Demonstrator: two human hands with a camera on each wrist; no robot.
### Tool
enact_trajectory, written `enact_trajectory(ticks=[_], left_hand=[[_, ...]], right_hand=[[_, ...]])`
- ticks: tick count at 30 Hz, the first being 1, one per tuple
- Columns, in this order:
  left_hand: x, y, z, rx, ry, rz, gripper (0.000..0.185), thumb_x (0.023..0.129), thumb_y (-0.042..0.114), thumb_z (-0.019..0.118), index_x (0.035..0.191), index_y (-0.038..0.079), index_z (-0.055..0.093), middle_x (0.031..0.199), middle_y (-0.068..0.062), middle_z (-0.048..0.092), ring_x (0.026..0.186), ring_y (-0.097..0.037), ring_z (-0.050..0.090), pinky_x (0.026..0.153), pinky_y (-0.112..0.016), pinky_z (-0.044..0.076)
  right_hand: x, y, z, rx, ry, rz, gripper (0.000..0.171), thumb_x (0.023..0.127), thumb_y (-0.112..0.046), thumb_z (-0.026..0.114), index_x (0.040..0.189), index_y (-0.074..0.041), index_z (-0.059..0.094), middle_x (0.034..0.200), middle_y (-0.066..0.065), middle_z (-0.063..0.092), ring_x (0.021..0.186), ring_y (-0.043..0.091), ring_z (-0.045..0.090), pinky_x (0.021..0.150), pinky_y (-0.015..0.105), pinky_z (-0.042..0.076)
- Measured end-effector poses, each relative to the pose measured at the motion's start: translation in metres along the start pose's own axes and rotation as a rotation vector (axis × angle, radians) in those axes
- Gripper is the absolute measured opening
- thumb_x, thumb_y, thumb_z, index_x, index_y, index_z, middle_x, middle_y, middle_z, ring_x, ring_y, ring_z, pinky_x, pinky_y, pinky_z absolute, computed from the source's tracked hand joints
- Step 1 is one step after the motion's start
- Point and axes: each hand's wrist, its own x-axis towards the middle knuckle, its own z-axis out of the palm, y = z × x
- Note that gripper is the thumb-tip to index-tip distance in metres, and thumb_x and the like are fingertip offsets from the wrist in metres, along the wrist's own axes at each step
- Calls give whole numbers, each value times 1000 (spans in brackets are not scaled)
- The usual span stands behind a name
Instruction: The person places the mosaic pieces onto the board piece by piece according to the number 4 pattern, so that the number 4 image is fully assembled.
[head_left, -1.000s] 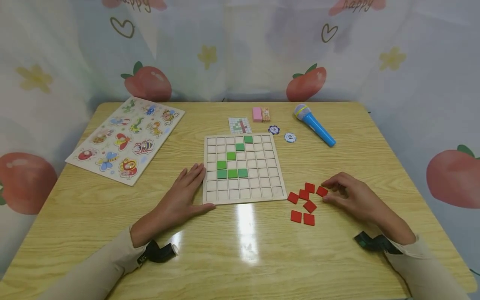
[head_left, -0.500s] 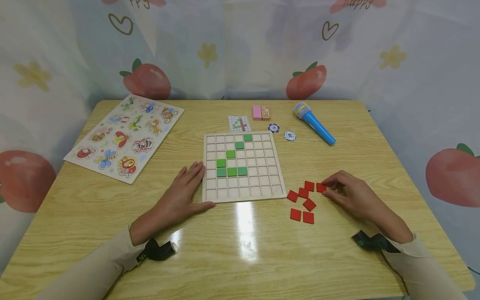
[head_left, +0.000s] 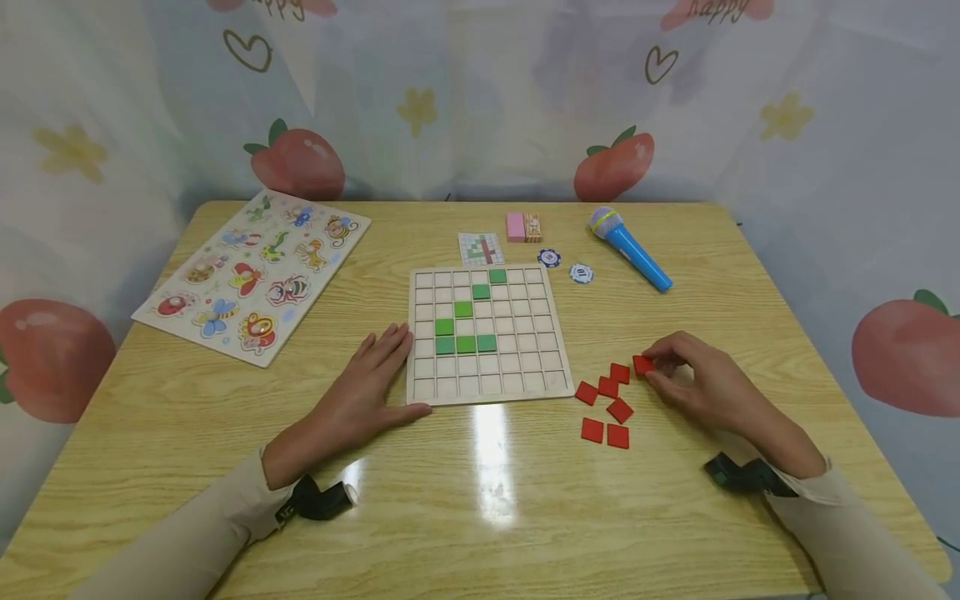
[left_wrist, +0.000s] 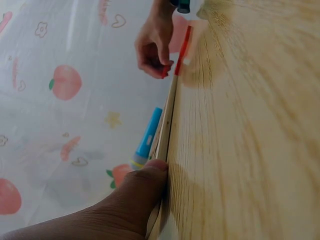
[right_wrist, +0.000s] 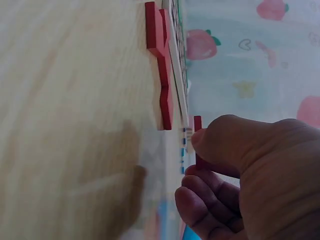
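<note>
My right hand (head_left: 701,379) pinches a red square tile (head_left: 642,365) between thumb and fingers, and the right wrist view shows this tile (right_wrist: 198,142) raised off the table. Left of it lie several loose red tiles (head_left: 619,409) by the board's near right corner. The wooden grid board (head_left: 521,362) holds several green tiles (head_left: 463,309), set in a diagonal line and a short row. My left hand (head_left: 360,383) rests at the board's left side with fingers straight, its thumb (left_wrist: 150,172) along the near edge.
Behind the board lie a small pattern card (head_left: 481,249), a pink block (head_left: 515,227), two poker chips (head_left: 581,273) and a blue toy microphone (head_left: 633,254). An insect puzzle board (head_left: 255,275) lies at the back left of the wooden table (head_left: 420,533).
My right hand has taken hold of the rightmost red tile and lifted it, moving slightly away from me. The left hand stays in place.
</note>
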Motion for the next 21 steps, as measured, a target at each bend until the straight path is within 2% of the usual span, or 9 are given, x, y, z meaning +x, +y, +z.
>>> enact_trajectory(ticks=[7,14,21], left_hand=[[0,0,0,-3,2,-8,114,88,59,82,170,4,24,180,-12,20,169,-31,13,141,-50,7],[0,1,1,-10,12,-3,113,89,59,81,169,4,24,180,-12,20,169,-31,14,141,-50,7],[0,-1,1,0,38,23,112,89,56,82,168,1,26,179,-15,23,168,-33,17,140,-52,9]], right_hand=[[22,-8,-5,4,30,-65,37,86,1,86,118,-10,71,108,0,71,85,9,63,77,15,56],[63,-24,-2,11,-15,-86,33,90,-5,84,119,-9,69,111,3,71,90,10,63,77,33,63],[106,-40,11,57,-75,-92,25,96,-9,79,118,-8,69,114,6,69,95,19,62,79,41,61]])
